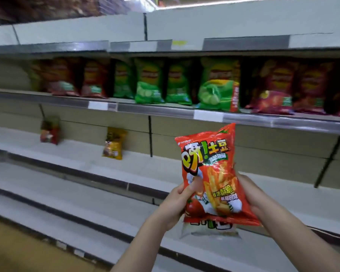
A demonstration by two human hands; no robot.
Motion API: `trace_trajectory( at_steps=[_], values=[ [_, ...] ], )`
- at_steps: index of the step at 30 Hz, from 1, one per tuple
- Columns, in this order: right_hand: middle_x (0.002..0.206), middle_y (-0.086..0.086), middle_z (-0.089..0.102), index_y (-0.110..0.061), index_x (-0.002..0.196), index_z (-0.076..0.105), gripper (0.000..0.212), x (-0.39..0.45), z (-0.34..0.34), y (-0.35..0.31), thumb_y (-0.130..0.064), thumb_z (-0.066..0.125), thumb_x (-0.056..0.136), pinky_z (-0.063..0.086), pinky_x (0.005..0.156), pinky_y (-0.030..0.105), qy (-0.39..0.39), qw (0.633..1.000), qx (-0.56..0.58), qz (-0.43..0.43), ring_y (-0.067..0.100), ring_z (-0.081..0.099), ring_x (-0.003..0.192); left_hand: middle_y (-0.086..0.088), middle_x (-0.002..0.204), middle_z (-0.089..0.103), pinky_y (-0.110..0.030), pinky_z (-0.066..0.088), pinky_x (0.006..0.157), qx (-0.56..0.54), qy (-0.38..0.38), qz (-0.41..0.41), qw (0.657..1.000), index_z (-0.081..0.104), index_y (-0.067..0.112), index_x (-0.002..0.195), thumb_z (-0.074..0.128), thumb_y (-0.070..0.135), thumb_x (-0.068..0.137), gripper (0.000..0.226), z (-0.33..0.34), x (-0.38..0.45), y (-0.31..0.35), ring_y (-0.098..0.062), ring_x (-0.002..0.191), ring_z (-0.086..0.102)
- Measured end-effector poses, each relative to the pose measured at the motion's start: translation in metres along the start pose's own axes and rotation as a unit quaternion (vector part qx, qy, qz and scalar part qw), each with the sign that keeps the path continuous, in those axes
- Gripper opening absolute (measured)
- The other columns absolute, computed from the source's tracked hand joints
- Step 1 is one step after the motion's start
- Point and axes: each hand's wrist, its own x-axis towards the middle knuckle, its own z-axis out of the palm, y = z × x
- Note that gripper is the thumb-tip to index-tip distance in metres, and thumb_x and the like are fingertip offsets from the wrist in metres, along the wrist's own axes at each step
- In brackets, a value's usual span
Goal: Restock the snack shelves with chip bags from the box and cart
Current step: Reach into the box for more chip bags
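I hold a red-orange chip bag (214, 173) with fries and a tomato printed on it, upright in front of the shelves. My left hand (180, 199) grips its lower left edge, thumb on the front. My right hand (251, 195) grips its right side from behind. A second, pale bag (208, 231) peeks out below the red one; which hand carries it is hidden. Behind the bag runs a long white shelf (86, 163), mostly bare.
On that shelf stand a yellow bag (113, 143) and a red-green bag (49, 130) at the left. The shelf above (165, 111) carries a row of red and green chip bags (218, 85). Lower white shelves (67, 203) step out toward me. The floor shows bottom left.
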Motion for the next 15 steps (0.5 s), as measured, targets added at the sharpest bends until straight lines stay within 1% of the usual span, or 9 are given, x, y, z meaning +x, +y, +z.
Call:
trace_trajectory(
  at_steps=[2, 5, 8, 10, 11, 12, 13, 14, 15],
  values=[
    [0.095, 0.022, 0.073, -0.005, 0.098, 0.072, 0.050, 0.007, 0.013, 0.001, -0.049, 0.050, 0.093, 0.060, 0.066, 0.037, -0.027, 0.999, 0.020, 0.005, 0.031, 0.073, 0.075, -0.004, 0.106, 0.074, -0.038, 0.052, 0.096, -0.001, 0.031, -0.001, 1.000, 0.065, 0.018, 0.112, 0.063, 0.057, 0.070, 0.057, -0.015, 0.001, 0.002, -0.021, 0.100, 0.070],
    [0.101, 0.021, 0.073, -0.009, 0.111, 0.067, 0.056, 0.020, 0.025, 0.000, -0.056, 0.041, 0.095, 0.060, 0.063, 0.034, -0.049, 0.999, 0.001, 0.006, 0.030, 0.074, 0.081, -0.006, 0.104, 0.074, -0.042, 0.053, 0.095, -0.007, 0.066, 0.006, 0.998, 0.067, 0.017, 0.110, 0.073, 0.060, 0.070, 0.059, -0.031, 0.006, 0.004, -0.024, 0.098, 0.071],
    [0.101, 0.014, 0.075, -0.021, 0.111, 0.065, 0.053, 0.034, 0.037, -0.005, -0.063, 0.039, 0.092, 0.057, 0.075, 0.038, -0.045, 0.996, -0.075, -0.017, 0.030, 0.073, 0.089, -0.003, 0.100, 0.075, -0.041, 0.056, 0.090, -0.010, 0.111, 0.011, 0.994, 0.067, 0.018, 0.109, 0.076, 0.061, 0.067, 0.061, -0.046, 0.013, 0.004, -0.022, 0.093, 0.072],
    [0.098, 0.002, 0.074, -0.031, 0.104, 0.062, 0.041, 0.043, 0.046, -0.005, -0.063, 0.038, 0.092, 0.055, 0.073, 0.037, -0.051, 0.991, -0.117, -0.046, 0.023, 0.071, 0.090, -0.002, 0.097, 0.076, -0.036, 0.058, 0.081, -0.015, 0.137, 0.008, 0.990, 0.068, 0.018, 0.108, 0.072, 0.060, 0.067, 0.059, -0.057, 0.018, 0.003, -0.020, 0.089, 0.073],
    [0.096, -0.002, 0.074, -0.033, 0.103, 0.062, 0.038, 0.047, 0.051, -0.003, -0.061, 0.039, 0.091, 0.056, 0.072, 0.037, -0.062, 0.988, -0.127, -0.058, 0.019, 0.072, 0.090, -0.001, 0.096, 0.076, -0.034, 0.059, 0.076, -0.014, 0.149, 0.006, 0.989, 0.067, 0.019, 0.109, 0.070, 0.059, 0.065, 0.059, -0.064, 0.021, 0.002, -0.019, 0.087, 0.073],
    [0.096, -0.003, 0.075, -0.031, 0.107, 0.063, 0.039, 0.053, 0.057, -0.001, -0.060, 0.042, 0.089, 0.057, 0.075, 0.038, -0.075, 0.986, -0.133, -0.068, 0.019, 0.073, 0.089, -0.001, 0.095, 0.076, -0.032, 0.058, 0.073, -0.013, 0.159, 0.005, 0.987, 0.067, 0.019, 0.110, 0.071, 0.058, 0.065, 0.059, -0.072, 0.024, 0.003, -0.019, 0.086, 0.074],
    [0.099, -0.001, 0.075, -0.027, 0.115, 0.062, 0.047, 0.060, 0.061, 0.003, -0.060, 0.047, 0.085, 0.058, 0.080, 0.041, -0.085, 0.983, -0.143, -0.074, 0.020, 0.073, 0.090, -0.001, 0.095, 0.076, -0.031, 0.058, 0.071, -0.010, 0.169, 0.002, 0.986, 0.067, 0.020, 0.110, 0.072, 0.056, 0.067, 0.057, -0.080, 0.027, 0.003, -0.019, 0.084, 0.074],
    [0.104, 0.001, 0.074, -0.022, 0.122, 0.058, 0.057, 0.068, 0.068, 0.006, -0.061, 0.053, 0.080, 0.057, 0.085, 0.042, -0.097, 0.978, -0.164, -0.079, 0.020, 0.073, 0.092, -0.001, 0.095, 0.076, -0.031, 0.059, 0.069, -0.006, 0.176, -0.003, 0.984, 0.066, 0.020, 0.111, 0.073, 0.053, 0.071, 0.052, -0.089, 0.033, 0.003, -0.019, 0.083, 0.074],
    [0.109, 0.001, 0.073, -0.020, 0.127, 0.053, 0.067, 0.078, 0.074, 0.011, -0.061, 0.058, 0.075, 0.057, 0.086, 0.041, -0.106, 0.972, -0.191, -0.086, 0.018, 0.073, 0.092, -0.001, 0.095, 0.076, -0.031, 0.059, 0.068, -0.001, 0.182, -0.009, 0.983, 0.065, 0.021, 0.112, 0.073, 0.050, 0.075, 0.047, -0.099, 0.040, 0.003, -0.019, 0.081, 0.074]
  ],
)
